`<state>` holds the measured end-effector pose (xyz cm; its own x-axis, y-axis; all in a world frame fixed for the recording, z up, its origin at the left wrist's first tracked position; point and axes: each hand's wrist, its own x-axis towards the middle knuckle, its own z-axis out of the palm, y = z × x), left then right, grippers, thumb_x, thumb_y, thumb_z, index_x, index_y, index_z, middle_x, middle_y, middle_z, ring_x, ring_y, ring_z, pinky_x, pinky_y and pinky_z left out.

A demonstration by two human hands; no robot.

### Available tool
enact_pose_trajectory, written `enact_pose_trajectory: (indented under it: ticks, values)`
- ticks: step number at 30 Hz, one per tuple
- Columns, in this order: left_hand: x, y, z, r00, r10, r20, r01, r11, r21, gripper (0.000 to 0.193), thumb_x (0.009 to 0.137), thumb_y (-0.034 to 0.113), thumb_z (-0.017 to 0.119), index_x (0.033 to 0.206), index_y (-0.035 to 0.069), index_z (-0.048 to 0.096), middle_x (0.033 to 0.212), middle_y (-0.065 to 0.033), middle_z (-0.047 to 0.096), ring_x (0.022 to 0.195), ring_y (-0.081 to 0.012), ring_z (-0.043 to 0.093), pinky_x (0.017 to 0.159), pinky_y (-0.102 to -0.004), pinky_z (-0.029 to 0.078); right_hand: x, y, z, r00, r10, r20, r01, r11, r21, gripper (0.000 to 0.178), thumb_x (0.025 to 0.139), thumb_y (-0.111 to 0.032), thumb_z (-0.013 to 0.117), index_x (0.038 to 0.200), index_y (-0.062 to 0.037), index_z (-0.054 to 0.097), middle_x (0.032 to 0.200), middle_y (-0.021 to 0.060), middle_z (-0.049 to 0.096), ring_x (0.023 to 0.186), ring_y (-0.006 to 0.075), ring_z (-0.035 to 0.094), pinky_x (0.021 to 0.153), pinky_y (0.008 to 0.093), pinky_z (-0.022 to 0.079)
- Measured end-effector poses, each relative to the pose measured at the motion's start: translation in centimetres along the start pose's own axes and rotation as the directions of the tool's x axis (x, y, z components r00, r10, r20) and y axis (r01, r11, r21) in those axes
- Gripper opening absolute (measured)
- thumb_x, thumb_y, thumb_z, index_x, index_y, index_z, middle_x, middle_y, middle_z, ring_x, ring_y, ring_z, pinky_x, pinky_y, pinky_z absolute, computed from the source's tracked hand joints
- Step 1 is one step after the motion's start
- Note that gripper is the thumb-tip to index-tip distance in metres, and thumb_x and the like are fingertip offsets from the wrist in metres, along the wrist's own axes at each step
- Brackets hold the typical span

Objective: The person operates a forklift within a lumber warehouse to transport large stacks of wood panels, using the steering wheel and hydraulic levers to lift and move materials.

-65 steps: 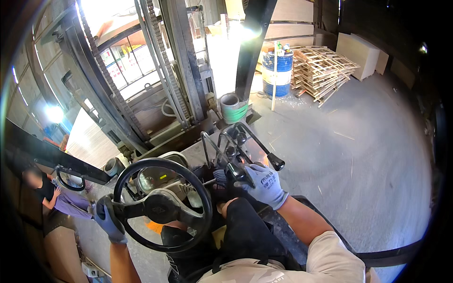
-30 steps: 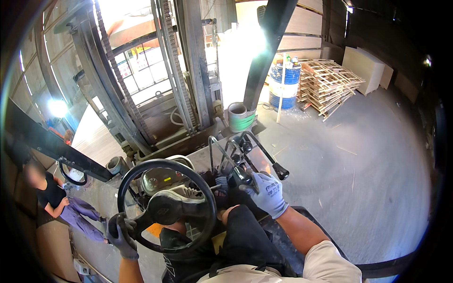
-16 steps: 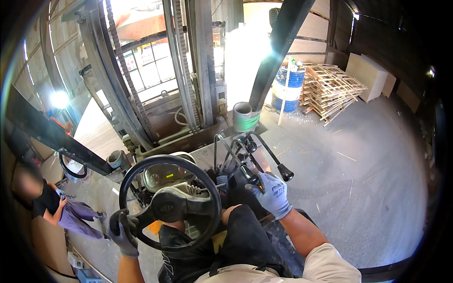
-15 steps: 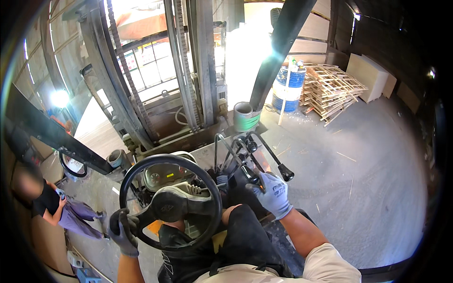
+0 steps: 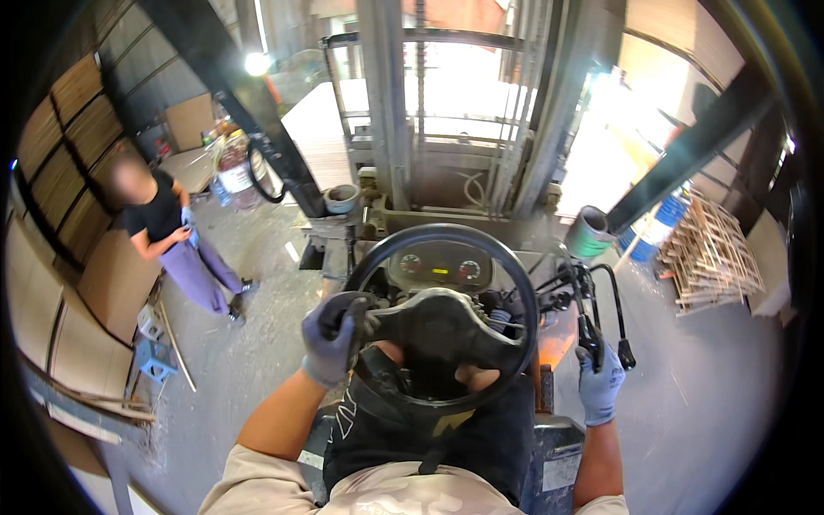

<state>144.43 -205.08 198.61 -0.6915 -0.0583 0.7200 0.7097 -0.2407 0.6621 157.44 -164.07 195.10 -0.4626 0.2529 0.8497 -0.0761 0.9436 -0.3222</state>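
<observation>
A black steering wheel (image 5: pixel 455 233) is in front of my lap, with a small gauge panel (image 5: pixel 439 268) seen through it. My left hand (image 5: pixel 333 339), in a grey-blue work glove, is closed around the left part of the wheel. To the wheel's right stands a group of black-knobbed control levers. My right hand (image 5: pixel 600 384), gloved alike, is closed on one control lever (image 5: pixel 587 331). Just right of that hand is another bent lever (image 5: pixel 620 313), its knob close to my fingers.
A forklift mast (image 5: pixel 383 112) rises ahead, with pale stacked sheets (image 5: pixel 318 129) beyond. A person (image 5: pixel 163 215) stands on the left near a blue stool (image 5: pixel 155 359). At right are a blue-and-white drum (image 5: pixel 659 227) and piled wooden slats (image 5: pixel 708 257).
My view has swung left, so the mast, wheel and levers lie further right and more of the person shows. My left hand stays on the wheel, my right on a lever.
</observation>
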Motion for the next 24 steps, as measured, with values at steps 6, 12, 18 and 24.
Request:
enact_pose_trajectory:
  ticks: [6,12,18,24]
  values:
    - [0.1,0.2,-0.7,0.999,0.053,0.004,-0.053,0.993,0.105,0.017,0.092,-0.002,0.062,0.108,-0.005,0.068,0.089,-0.0079,0.073,0.077,-0.0095,0.067,0.069,-0.0244,0.054,-0.2,0.3,-0.4,0.999,0.032,0.041,-0.032,0.999,-0.002,0.039,0.09,-0.014,0.073,0.126,-0.0012,0.065,0.094,0.016,0.071,0.083,0.0304,0.068,0.075,0.0381,0.052]
    - [0.0,1.1,-0.1,1.0,0.001,0.03,0.0,0.999,-0.033,0.014,0.095,0.002,0.065,0.108,-0.004,0.066,0.085,-0.0047,0.069,0.071,-0.0061,0.06,0.064,-0.0231,0.05,-0.4,2.0,-0.3,0.986,0.137,0.094,-0.149,0.979,0.138,0.032,0.094,-0.008,0.069,0.125,0.0004,0.065,0.093,0.0106,0.072,0.078,0.0153,0.061,0.074,0.0316,0.051]
    - [0.4,0.7,0.1,0.999,0.018,0.044,-0.019,1.0,0.024,0.013,0.096,0.003,0.065,0.109,-0.002,0.067,0.081,-0.0026,0.065,0.07,-0.0043,0.058,0.061,-0.0218,0.048,-0.1,3.3,-1.0,0.968,0.087,0.235,-0.133,0.974,0.185,0.035,0.095,-0.009,0.068,0.128,0.0021,0.064,0.094,0.0092,0.072,0.08,0.0136,0.06,0.074,0.0309,0.051]
    - [0.6,-0.5,0.2,0.999,0.003,0.046,-0.004,1.0,0.031,0.016,0.096,0.0,0.061,0.11,-0.005,0.066,0.089,-0.0055,0.07,0.073,-0.0076,0.064,0.066,-0.0222,0.052,3.5,9.2,-5.1,0.931,0.32,0.175,-0.347,0.926,0.151,0.04,0.105,-0.025,0.054,0.134,0.0016,0.06,0.104,0.0099,0.07,0.065,0.0091,0.053,0.057,0.0271,0.046]
